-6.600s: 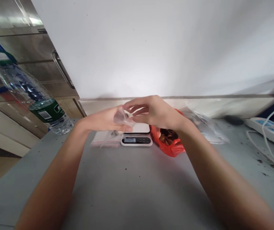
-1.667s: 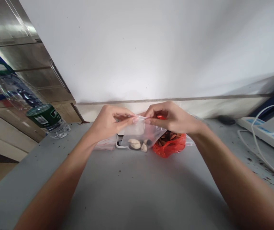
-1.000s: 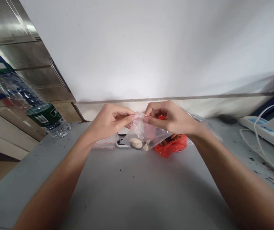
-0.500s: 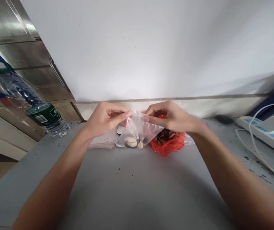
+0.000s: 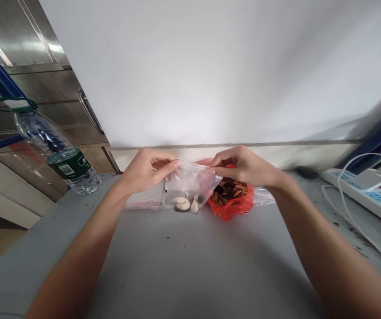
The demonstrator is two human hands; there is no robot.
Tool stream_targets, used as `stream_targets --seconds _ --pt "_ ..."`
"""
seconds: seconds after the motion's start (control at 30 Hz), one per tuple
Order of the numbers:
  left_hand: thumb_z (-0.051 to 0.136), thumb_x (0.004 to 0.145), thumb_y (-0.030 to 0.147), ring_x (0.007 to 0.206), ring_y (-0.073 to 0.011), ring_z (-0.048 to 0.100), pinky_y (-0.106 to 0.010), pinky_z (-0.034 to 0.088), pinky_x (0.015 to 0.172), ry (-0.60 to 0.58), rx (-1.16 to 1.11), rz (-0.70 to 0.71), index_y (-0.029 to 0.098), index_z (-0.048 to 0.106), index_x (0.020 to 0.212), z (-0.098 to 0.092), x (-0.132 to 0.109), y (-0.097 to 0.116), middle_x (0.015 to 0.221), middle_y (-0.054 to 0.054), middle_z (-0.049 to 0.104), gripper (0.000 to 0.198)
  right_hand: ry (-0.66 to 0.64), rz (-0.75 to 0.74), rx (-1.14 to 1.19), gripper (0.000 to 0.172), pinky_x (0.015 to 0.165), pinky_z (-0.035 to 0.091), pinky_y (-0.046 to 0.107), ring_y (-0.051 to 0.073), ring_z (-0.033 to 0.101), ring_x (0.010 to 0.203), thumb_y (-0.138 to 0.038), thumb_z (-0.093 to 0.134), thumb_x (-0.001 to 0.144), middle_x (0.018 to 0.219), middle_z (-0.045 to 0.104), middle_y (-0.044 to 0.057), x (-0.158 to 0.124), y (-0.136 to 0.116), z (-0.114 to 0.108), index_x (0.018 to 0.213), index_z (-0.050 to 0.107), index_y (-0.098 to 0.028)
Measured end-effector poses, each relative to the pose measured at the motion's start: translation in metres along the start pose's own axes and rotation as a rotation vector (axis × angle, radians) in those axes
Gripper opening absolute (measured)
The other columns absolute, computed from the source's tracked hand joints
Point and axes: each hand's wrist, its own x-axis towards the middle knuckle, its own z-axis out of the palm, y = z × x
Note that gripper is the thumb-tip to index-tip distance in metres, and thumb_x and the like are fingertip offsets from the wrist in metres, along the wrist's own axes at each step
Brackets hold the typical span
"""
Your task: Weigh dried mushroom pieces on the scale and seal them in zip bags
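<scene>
Both hands pinch the top edge of a clear zip-lock bag (image 5: 190,179). My left hand (image 5: 150,170) grips its left top corner between thumb and fingers, and my right hand (image 5: 240,166) has the right top corner. At the bottom of the bag lie a few pale and dark pieces (image 5: 182,204), of a kind I cannot make out. Just right of the bag, partly under my right hand, sits a red plastic bag (image 5: 230,210) with its mouth open. Brown dried slices or chips (image 5: 229,190) fill it.
Flat clear bags with red lines (image 5: 145,201) lie at the left, and another clear bag (image 5: 263,196) at the right. A large water bottle (image 5: 70,164) stands on the grey table (image 5: 190,274). A power strip (image 5: 373,195), a white cable (image 5: 353,217) and a black mouse-like object (image 5: 306,172) are at the right.
My hands have drawn farther apart, and the zip-lock bag's top edge is now stretched straighter and wider between them. The whole view has shifted slightly.
</scene>
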Motion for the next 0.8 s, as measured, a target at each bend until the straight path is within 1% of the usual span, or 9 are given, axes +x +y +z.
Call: stream_targets --seconds 0.17,0.3,0.43,0.6,0.67,0.73,0.8 --pt "0.06 0.095 0.03 0.053 -0.0112 0.063 -0.021 0.05 0.051 -0.003 0.035 0.003 0.017 0.074 0.07 0.0 0.002 -0.002 0.068 -0.004 0.077 0.031 -0.067 0.011 -0.022 0.026 0.057 0.038 0.031 0.014 0.051 0.06 -0.041 0.064 0.088 0.065 0.065 0.0 -0.003 -0.001 -0.006 0.08 0.074 -0.018" --pt "0.061 0.093 0.03 0.057 -0.0125 0.066 -0.021 0.053 0.053 0.004 0.023 0.003 0.018 0.075 0.072 -0.001 0.004 -0.001 0.07 -0.003 0.078 0.028 -0.058 0.016 -0.031 0.026 0.057 0.038 0.031 0.014 0.051 0.061 -0.042 0.064 0.088 0.067 0.064 0.001 -0.003 0.001 -0.008 0.082 0.073 -0.018" --pt "0.062 0.093 0.032 0.058 -0.0138 0.067 -0.022 0.054 0.053 0.01 0.018 -0.021 0.018 0.077 0.076 0.0 0.004 0.0 0.072 -0.004 0.079 0.027 -0.05 -0.002 -0.103 0.028 0.058 0.039 0.031 0.014 0.05 0.061 -0.044 0.061 0.09 0.069 0.064 0.001 -0.002 0.006 -0.009 0.082 0.069 -0.018" --pt "0.061 0.094 0.035 0.065 -0.0164 0.07 -0.025 0.056 0.059 0.025 0.012 -0.041 0.019 0.075 0.074 0.0 0.004 0.0 0.072 -0.004 0.077 0.029 -0.045 -0.052 -0.094 0.023 0.058 0.039 0.029 0.013 0.049 0.062 -0.04 0.062 0.093 0.068 0.061 0.0 -0.001 0.011 -0.009 0.082 0.061 -0.02" --pt "0.064 0.093 0.04 0.074 -0.0181 0.073 -0.027 0.059 0.069 0.037 -0.009 -0.038 0.02 0.076 0.079 -0.001 0.005 -0.002 0.08 -0.005 0.079 0.027 -0.02 -0.074 -0.034 0.025 0.057 0.037 0.028 0.012 0.047 0.061 -0.041 0.064 0.094 0.067 0.058 -0.002 -0.002 0.011 -0.009 0.081 0.059 -0.02" --pt "0.073 0.087 0.044 0.091 -0.0213 0.076 -0.03 0.061 0.084 0.019 -0.058 -0.049 0.02 0.076 0.094 -0.001 0.005 -0.008 0.099 -0.007 0.081 0.025 0.035 -0.086 0.046 0.031 0.054 0.034 0.027 0.01 0.041 0.057 -0.045 0.067 0.095 0.062 0.05 -0.005 -0.003 0.012 -0.011 0.079 0.057 -0.021" --pt "0.081 0.08 0.044 0.109 -0.0249 0.074 -0.035 0.058 0.097 -0.046 -0.109 -0.077 0.021 0.073 0.111 0.001 0.005 -0.014 0.121 -0.009 0.078 0.04 0.078 -0.088 0.119 0.036 0.052 0.032 0.027 0.009 0.036 0.054 -0.05 0.069 0.095 0.059 0.044 -0.007 -0.005 0.011 -0.013 0.078 0.054 -0.022"
